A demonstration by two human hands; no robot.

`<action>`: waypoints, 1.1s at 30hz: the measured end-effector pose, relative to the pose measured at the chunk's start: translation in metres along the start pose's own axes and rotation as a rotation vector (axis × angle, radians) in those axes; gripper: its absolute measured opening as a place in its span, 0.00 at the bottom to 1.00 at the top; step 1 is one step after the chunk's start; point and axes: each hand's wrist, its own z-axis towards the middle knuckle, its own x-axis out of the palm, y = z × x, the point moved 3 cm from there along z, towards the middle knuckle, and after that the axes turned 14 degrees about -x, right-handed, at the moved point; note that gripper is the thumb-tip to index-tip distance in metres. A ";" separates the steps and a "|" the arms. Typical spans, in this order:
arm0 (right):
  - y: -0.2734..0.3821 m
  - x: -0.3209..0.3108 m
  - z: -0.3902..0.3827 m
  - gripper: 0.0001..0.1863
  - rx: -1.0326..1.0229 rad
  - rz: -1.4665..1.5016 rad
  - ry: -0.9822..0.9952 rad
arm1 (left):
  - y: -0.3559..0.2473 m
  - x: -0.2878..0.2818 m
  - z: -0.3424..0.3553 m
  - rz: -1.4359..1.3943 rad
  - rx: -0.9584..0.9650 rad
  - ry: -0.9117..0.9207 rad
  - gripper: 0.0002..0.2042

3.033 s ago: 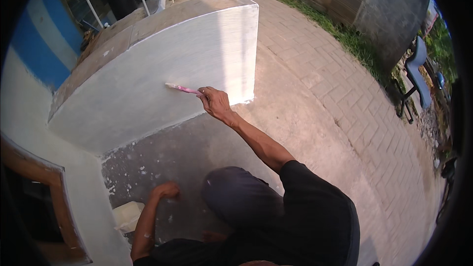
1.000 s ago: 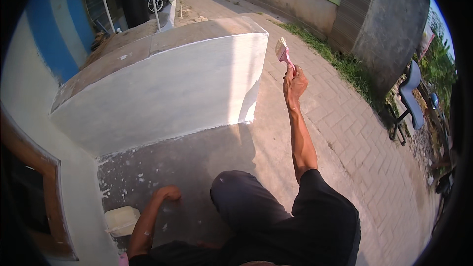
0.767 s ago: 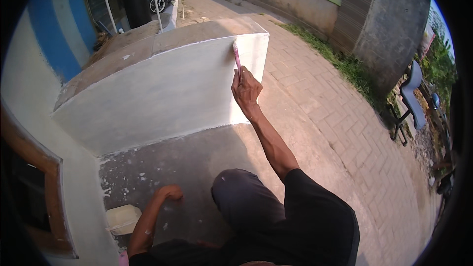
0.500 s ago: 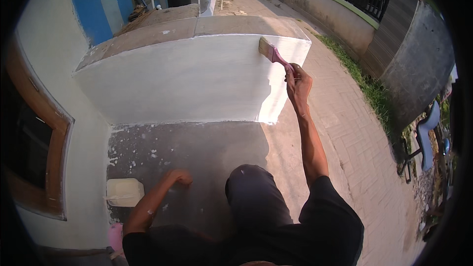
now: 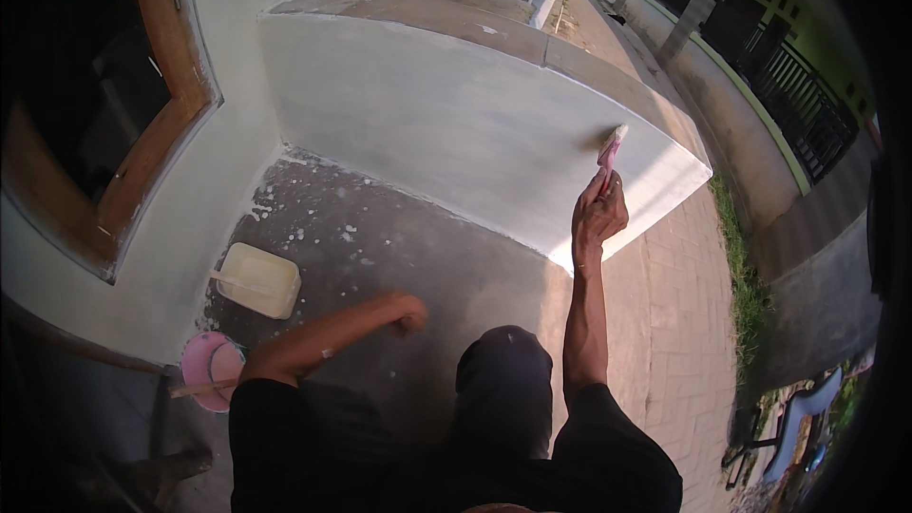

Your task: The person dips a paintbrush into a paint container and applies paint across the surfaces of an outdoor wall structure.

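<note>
Brush (image 5: 611,148) gripped in my right hand (image 5: 598,214), bristles on the low white wall (image 5: 456,123), right of centre frame. Painting step, I reckon; next stroke needs steady pressure along the face. Left hand (image 5: 410,312) fisted on the concrete floor (image 5: 380,247), holding nothing.

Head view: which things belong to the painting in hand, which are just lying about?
In use:
- pink-handled paintbrush, gripped by the right hand
- low white-painted wall, brush tip on it
- cream square paint tub, open
- left hand, fisted on the floor

Lying about:
- pink round bowl
- wooden window frame
- blue chair
</note>
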 end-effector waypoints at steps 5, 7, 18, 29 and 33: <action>0.127 0.080 0.009 0.06 -0.102 0.281 0.092 | -0.007 -0.002 -0.032 0.140 0.058 -0.043 0.10; 0.179 0.104 0.014 0.07 -0.124 0.397 0.178 | -0.004 0.000 -0.048 0.215 0.074 -0.061 0.09; 0.109 0.100 0.034 0.07 0.018 0.416 0.209 | -0.007 0.017 -0.061 0.381 0.107 -0.084 0.06; -0.058 -0.031 0.031 0.12 0.191 -0.447 0.057 | -0.032 0.018 -0.037 0.508 0.242 -0.187 0.06; 0.070 0.056 0.013 0.12 -0.079 -0.147 0.035 | -0.023 0.013 -0.044 0.176 -0.005 -0.137 0.06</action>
